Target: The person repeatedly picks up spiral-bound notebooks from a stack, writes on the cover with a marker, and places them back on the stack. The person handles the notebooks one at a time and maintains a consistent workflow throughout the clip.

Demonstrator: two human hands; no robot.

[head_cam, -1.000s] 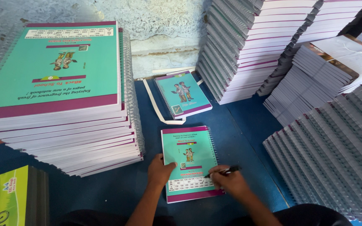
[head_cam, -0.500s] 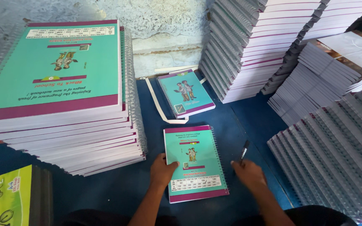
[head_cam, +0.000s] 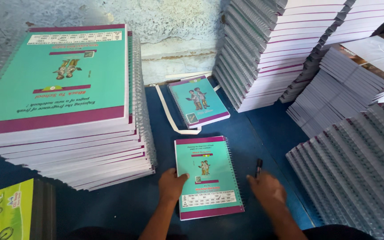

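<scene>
blue table (head_cam: 156, 209), notebook (head_cam: 207, 175) under left hand (head_cam: 172, 184)

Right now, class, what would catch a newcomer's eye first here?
A teal notebook lies on the blue table, with the left hand on its corner. The right hand holds a black pen beside it. Tall notebook stacks crowd both sides.

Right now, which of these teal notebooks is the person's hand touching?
The single notebook lying nearest the person: the left hand rests on its edge. The other single notebook lies farther off, untouched.
</scene>
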